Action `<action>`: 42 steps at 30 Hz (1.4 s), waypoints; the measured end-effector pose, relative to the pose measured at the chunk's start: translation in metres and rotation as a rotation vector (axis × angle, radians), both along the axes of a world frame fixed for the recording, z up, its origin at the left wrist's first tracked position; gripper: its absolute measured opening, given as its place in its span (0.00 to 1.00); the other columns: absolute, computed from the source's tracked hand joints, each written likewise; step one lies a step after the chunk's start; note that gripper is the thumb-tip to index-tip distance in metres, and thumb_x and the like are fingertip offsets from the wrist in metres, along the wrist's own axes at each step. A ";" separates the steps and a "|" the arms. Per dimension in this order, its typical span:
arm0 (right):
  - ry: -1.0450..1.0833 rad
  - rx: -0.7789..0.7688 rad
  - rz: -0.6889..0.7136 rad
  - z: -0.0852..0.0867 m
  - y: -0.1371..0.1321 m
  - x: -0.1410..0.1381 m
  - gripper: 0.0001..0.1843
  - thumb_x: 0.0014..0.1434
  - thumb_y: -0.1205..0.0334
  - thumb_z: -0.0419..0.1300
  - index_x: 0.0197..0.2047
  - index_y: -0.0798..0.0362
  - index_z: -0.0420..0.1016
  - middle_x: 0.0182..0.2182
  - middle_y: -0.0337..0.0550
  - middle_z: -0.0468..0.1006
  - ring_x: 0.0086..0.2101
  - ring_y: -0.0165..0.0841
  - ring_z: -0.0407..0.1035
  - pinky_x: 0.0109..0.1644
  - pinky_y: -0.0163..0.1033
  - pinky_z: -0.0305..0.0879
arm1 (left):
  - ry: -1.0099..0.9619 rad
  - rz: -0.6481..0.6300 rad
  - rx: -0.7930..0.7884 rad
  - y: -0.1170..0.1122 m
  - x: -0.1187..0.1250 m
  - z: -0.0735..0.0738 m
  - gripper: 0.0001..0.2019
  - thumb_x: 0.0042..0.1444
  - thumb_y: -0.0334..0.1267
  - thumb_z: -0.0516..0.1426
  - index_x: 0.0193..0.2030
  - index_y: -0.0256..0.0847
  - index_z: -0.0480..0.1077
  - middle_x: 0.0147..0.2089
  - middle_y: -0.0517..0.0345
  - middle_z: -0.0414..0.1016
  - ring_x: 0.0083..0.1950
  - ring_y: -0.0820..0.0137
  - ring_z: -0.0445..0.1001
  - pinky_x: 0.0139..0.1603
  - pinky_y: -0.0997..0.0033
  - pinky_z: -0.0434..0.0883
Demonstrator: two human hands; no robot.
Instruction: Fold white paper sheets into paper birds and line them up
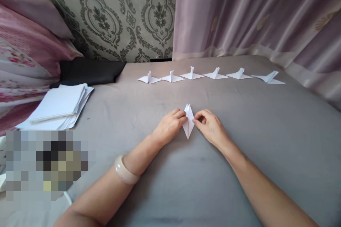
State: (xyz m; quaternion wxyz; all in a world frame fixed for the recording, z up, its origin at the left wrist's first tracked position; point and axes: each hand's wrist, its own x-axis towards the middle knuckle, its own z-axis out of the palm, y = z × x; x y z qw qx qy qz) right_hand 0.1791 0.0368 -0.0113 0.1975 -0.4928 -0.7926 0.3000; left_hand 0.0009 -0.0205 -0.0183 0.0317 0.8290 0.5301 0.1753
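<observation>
A white piece of folded paper (188, 127), diamond-shaped with two points at the top and one at the bottom, is between my hands over the grey sheet (170, 184). My left hand (173, 122) has its fingers closed on the paper's left edge. On the opposite side, my right hand (209, 124) pinches the right corner between thumb and forefinger. A centre crease runs down the paper's lower half. Part of its left side is hidden under my left fingers.
Several folded white paper birds (191, 74) stand in a row along the far side. A stack of white paper (58, 103) lies at left, in front of a black folded item (90, 71). Purple curtains (239, 14) hang at the back right. A blurred patch covers the lower left.
</observation>
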 end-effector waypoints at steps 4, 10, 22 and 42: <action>-0.219 0.231 0.145 0.003 -0.022 -0.003 0.16 0.64 0.69 0.46 0.45 0.50 0.73 0.44 0.45 0.75 0.38 0.32 0.71 0.37 0.36 0.61 | 0.124 -0.003 -0.066 -0.007 0.004 0.007 0.12 0.66 0.30 0.46 0.45 0.34 0.71 0.44 0.49 0.72 0.47 0.64 0.68 0.44 0.68 0.70; -0.612 0.391 0.230 0.012 -0.046 -0.012 0.21 0.66 0.70 0.43 0.59 0.56 0.65 0.43 0.50 0.73 0.38 0.37 0.71 0.36 0.40 0.62 | 0.309 0.140 -0.147 -0.021 0.025 0.018 0.12 0.65 0.29 0.48 0.48 0.33 0.70 0.44 0.50 0.72 0.47 0.62 0.70 0.43 0.64 0.72; -0.681 0.446 0.286 0.016 -0.042 -0.002 0.23 0.63 0.75 0.43 0.58 0.58 0.67 0.42 0.49 0.72 0.36 0.35 0.71 0.34 0.40 0.60 | 0.217 0.247 -0.232 -0.027 0.023 0.020 0.12 0.60 0.25 0.48 0.44 0.34 0.71 0.44 0.49 0.73 0.45 0.62 0.71 0.33 0.67 0.72; 0.060 -0.133 -0.119 0.002 0.009 0.016 0.16 0.55 0.67 0.52 0.42 0.52 0.79 0.35 0.44 0.81 0.37 0.36 0.75 0.45 0.41 0.66 | -0.496 0.441 -0.268 0.008 0.002 -0.005 0.08 0.51 0.36 0.63 0.38 0.39 0.74 0.41 0.53 0.69 0.43 0.66 0.68 0.45 0.66 0.66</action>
